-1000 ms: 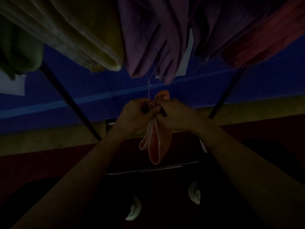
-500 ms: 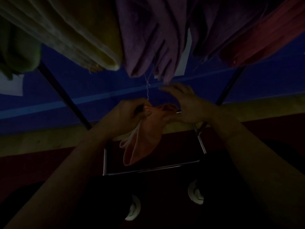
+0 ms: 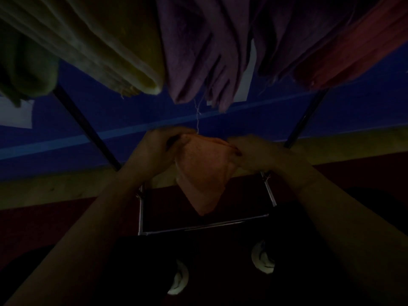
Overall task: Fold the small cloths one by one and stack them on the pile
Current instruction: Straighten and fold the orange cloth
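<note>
Very dim throughout. Overhead and across the top, several large hanging cloths, four colours countable: one olive-green cloth (image 3: 26,69) at far left, one yellowish cloth (image 3: 106,47) beside it, purple cloth (image 3: 198,51) in the middle in folds too bunched to count as separate pieces, one red cloth (image 3: 357,49) at right. From the purple folds, one pale loose thread (image 3: 197,115) dangling down to just above the hands. Behind, a blue wall (image 3: 353,113) with a lighter stripe. Two dark slanted poles (image 3: 84,127), one at each side, running down from the hanging cloths. Below, one rectangular metal frame (image 3: 141,217), bright along its edges.

Two bare forearms reaching up from the lower corners. Between the hands, one small orange cloth (image 3: 203,171), spread at its top edge and hanging down to a point in front of the frame. Left hand (image 3: 159,146) clenched on the top left corner of the orange cloth, fingers curled round it. Right hand (image 3: 254,153) pinching the top right corner, blurred. Cloth stretched between both grips, its body below them, well under the hanging cloths and apart from them.

Near the bottom, two small pale curved shapes (image 3: 262,259), too dark to name.
</note>
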Action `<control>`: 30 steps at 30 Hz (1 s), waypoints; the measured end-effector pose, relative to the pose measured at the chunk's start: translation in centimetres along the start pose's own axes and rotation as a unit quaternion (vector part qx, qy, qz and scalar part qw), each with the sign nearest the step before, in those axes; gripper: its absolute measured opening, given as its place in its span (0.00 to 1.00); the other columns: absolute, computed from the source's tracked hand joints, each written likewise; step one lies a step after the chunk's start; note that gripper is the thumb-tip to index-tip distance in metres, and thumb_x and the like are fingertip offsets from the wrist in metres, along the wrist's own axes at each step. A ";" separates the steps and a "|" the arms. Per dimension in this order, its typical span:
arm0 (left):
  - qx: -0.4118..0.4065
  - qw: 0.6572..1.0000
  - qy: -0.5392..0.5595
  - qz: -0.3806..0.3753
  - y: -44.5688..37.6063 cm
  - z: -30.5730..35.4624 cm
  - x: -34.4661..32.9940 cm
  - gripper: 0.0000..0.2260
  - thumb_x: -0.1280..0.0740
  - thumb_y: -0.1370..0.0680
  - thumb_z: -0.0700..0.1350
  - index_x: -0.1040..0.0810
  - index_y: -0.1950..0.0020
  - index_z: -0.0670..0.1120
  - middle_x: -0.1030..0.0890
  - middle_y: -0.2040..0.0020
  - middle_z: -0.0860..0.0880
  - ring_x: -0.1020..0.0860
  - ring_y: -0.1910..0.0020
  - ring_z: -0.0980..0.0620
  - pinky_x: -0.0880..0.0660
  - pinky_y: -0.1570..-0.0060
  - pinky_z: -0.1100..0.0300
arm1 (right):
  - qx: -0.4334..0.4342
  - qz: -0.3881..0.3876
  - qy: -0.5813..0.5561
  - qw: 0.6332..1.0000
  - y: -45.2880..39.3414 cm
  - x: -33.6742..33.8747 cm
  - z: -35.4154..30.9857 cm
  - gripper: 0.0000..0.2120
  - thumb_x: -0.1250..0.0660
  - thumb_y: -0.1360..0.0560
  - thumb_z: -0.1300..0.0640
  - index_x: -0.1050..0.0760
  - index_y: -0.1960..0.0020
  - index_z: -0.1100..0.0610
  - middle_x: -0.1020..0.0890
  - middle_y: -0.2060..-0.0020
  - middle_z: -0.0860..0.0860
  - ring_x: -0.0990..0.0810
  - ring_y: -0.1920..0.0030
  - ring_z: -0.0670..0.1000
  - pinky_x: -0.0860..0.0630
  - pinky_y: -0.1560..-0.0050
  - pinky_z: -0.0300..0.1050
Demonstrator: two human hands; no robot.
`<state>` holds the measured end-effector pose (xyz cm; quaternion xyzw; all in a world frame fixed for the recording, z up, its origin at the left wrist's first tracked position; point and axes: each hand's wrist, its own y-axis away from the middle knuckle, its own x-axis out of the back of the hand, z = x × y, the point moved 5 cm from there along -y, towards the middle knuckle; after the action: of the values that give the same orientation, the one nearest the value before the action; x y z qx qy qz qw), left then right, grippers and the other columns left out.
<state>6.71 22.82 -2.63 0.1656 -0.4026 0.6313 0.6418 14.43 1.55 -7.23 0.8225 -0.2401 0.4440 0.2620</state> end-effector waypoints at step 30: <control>0.089 0.994 0.033 0.045 -0.3 -2.1 -0.7 0.08 0.35 0.20 0.36 0.27 0.51 0.49 0.23 0.55 0.59 0.21 0.54 0.63 0.27 0.54 0.71 | 0.019 0.100 0.012 0.995 1.8 3.4 0.4 0.32 0.49 0.23 0.44 0.42 0.22 0.57 0.33 0.26 0.57 0.33 0.28 0.56 0.47 0.30 0.37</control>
<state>7.77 23.80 -4.34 0.1824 -0.3303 0.6983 0.6083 15.17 -0.63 -4.12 0.7938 -0.3095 0.4826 0.2030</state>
